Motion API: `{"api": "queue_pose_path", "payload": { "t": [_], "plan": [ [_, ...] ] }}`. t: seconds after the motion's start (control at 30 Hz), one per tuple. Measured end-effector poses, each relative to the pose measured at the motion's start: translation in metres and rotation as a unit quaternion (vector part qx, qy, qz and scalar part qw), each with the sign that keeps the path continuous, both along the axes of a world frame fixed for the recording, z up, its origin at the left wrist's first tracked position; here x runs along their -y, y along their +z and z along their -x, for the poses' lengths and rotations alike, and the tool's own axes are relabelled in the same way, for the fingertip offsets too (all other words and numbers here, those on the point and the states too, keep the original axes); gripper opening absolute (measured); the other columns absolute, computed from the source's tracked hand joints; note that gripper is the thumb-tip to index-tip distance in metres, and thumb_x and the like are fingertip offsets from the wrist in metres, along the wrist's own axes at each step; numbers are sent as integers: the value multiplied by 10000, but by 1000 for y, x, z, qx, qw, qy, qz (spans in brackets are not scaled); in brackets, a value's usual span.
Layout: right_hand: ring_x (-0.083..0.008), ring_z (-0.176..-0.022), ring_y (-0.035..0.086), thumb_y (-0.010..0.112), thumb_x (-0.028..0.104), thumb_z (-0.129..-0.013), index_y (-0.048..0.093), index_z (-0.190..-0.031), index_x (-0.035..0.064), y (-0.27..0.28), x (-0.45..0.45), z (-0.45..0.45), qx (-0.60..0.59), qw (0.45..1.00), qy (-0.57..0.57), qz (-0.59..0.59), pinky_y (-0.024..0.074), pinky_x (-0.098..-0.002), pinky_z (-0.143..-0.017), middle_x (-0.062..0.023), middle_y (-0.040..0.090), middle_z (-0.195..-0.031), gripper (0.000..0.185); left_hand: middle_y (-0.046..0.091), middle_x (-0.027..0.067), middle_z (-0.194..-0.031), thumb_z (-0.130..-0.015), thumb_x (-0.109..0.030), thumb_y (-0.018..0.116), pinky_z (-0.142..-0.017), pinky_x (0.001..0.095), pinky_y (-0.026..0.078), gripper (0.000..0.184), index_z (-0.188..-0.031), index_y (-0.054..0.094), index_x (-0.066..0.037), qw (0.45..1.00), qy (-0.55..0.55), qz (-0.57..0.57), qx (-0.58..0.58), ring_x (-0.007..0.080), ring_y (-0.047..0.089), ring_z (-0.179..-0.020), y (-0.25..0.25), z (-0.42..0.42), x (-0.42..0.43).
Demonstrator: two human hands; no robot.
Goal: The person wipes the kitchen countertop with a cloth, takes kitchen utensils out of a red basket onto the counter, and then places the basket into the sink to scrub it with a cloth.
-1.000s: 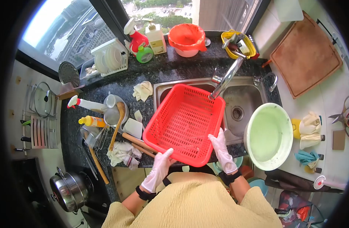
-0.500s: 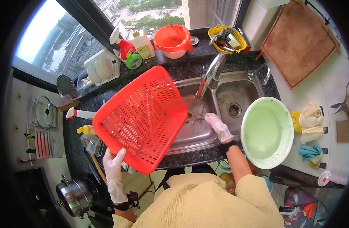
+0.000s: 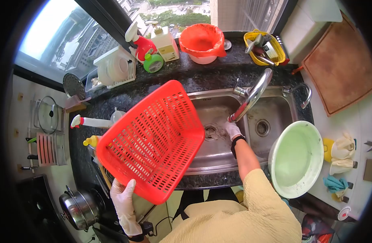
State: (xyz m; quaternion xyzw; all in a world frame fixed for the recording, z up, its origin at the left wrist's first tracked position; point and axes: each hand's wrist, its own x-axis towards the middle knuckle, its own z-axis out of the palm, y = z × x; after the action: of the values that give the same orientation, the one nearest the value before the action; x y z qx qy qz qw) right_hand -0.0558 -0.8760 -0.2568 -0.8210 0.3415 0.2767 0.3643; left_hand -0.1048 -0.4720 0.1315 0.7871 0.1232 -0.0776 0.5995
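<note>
My left hand point(image 3: 124, 200), in a thin white glove, grips the near rim of a red plastic basket point(image 3: 153, 139) with slotted sides. The basket is held tilted over the counter and the left edge of the sink, and no contents show inside. My right hand point(image 3: 233, 129), also gloved, is over the left sink basin point(image 3: 212, 160), at the lower end of the faucet point(image 3: 256, 91). The spout tip overlaps my fingers, so their grip is hidden. Some pale scraps point(image 3: 218, 133) lie by the left drain.
A large pale green basin point(image 3: 296, 160) holding cloudy liquid stands right of the sink. Behind the sink are a red-lined bin point(image 3: 202, 44), spray bottle point(image 3: 144, 45) and yellow basket of utensils point(image 3: 267, 46). A steel pot point(image 3: 80, 210) stands at lower left.
My right hand has moved forward to the spout tip from nearer the sink's front edge. The basket stays in my left hand, and the whole view has shifted.
</note>
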Motion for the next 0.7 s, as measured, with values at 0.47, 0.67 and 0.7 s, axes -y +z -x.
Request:
{"api": "queue_pose_path", "payload": {
  "t": [0.47, 0.67, 0.7],
  "plan": [
    [-193, -1157, 557, 575, 255, -904, 602, -1176, 28, 111, 26, 100, 282, 781, -361, -424, 347, -367, -1050, -75, 639, -1177, 355, 692, 107, -955, -844, -123, 625, -798, 277, 492, 319, -1124, 611, 28, 986, -140, -12, -92, 138, 640, -890, -54, -43, 42],
    [-168, -1100, 595, 572, 209, -915, 628, -1162, 46, 118, 17, 130, 293, 803, -370, -363, 383, -336, -1001, -64, 651, -1155, 301, 697, 119, -965, -798, -201, 588, -800, 300, 481, 359, -1072, 639, 27, 965, -237, -64, -93, 170, 642, -898, -124, -97, 55],
    [-166, -1097, 596, 571, 205, -916, 629, -1161, 47, 119, 17, 133, 291, 804, -375, -358, 390, -334, -992, -63, 651, -1153, 298, 697, 116, -966, -796, -203, 588, -806, 301, 478, 359, -1069, 641, 24, 961, -250, -66, -100, 170, 641, -899, -133, -104, 58]
  ]
}}
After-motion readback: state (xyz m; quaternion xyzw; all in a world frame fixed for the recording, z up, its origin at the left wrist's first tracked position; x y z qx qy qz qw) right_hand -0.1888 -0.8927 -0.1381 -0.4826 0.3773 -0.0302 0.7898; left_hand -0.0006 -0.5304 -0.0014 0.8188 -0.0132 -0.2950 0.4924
